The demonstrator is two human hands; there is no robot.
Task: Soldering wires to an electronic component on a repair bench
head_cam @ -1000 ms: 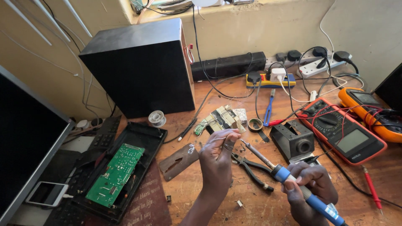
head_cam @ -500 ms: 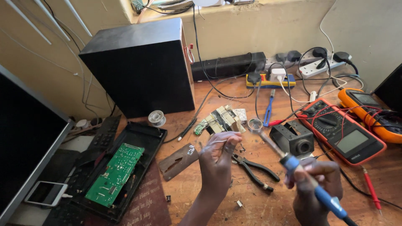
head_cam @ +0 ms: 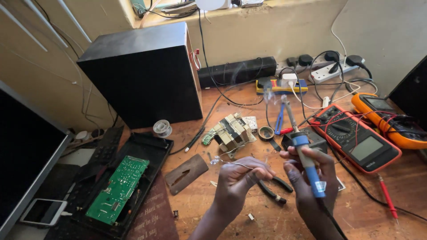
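Left hand [head_cam: 240,178] pinches one solder wire [head_cam: 231,163]; right hand [head_cam: 311,173] clamps one soldering iron [head_cam: 307,155]; two multimeters [head_cam: 356,138] at two o'clock.

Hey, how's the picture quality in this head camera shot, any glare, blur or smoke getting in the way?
Head view: soft daylight, sharp overall, no strong glare; a faint wisp of smoke rises off the soldering iron tip in the right hand; wide-lens bending shows at the monitor edge; the thin wire pinched by the left hand is fine and hard to trace.
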